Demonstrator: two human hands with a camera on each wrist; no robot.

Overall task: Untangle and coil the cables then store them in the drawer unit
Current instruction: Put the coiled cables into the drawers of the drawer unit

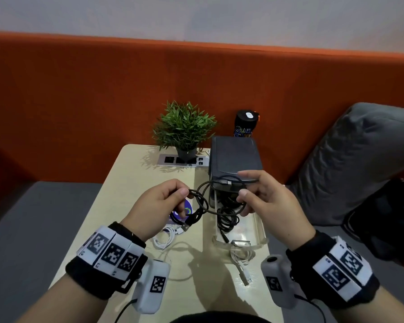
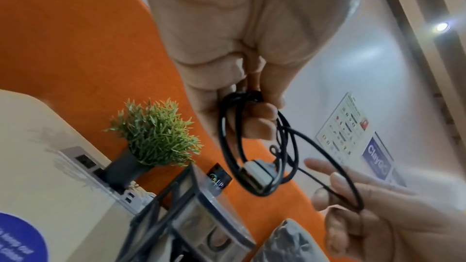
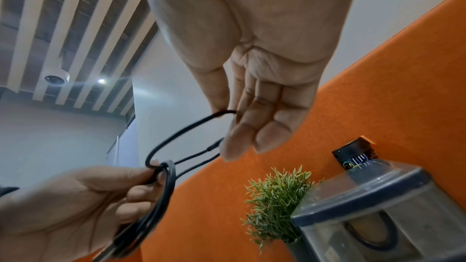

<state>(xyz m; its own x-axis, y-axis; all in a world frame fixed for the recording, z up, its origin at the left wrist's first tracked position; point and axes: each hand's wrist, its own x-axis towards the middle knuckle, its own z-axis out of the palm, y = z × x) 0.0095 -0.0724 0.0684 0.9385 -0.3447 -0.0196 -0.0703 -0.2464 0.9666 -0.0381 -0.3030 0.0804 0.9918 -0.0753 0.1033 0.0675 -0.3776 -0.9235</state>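
Nearest the person, a white cable [image 1: 241, 258] lies loose on the bench [image 1: 135, 173], just in front of the pulled-out clear drawer [image 1: 258, 231]; a second white cable [image 1: 166, 236] lies under the left wrist. Above these, the left hand [image 1: 154, 206] pinches a small coil of black cable [image 1: 200, 202] between thumb and curled fingers, its USB plug hanging below the grip. A single loop runs across to the right hand [image 1: 268, 201], whose thumb and forefinger pinch it while the other fingers stay fairly straight. Below that loop, another black cable [image 1: 226, 219] lies bundled in the open drawer. Beyond stands the dark drawer unit [image 1: 234, 159], then a potted plant [image 1: 184, 129] and a black bottle [image 1: 245, 123] against the orange partition [image 1: 79, 101].
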